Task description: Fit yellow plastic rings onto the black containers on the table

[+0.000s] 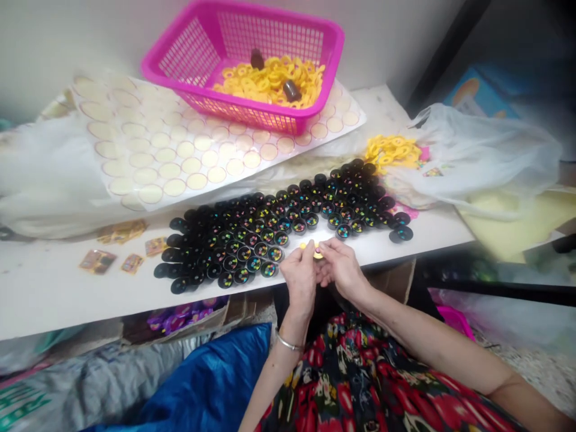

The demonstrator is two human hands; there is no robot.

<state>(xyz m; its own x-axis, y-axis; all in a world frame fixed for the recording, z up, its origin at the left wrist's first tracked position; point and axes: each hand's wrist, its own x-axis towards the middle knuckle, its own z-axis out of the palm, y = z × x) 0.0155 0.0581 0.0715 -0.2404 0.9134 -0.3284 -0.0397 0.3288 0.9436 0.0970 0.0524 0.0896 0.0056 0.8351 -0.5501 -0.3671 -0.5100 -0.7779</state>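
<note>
At the table's front edge my left hand and my right hand are close together, fingertips pinched. Between the fingertips of my right hand is a small yellow ring with a darker middle. Some yellow also shows at my left thumb and forefinger, and whether it is a second ring I cannot tell. Just beyond both hands stand many round black cups packed in rows, with bright coloured bits showing inside many of them. A heap of yellow rings lies past their right end.
A pink basket with more yellow rings and two dark cylinders stands on a sheet of round stickers. Small printed packets lie left, a clear plastic bag right. Under the table is a box of purple packets.
</note>
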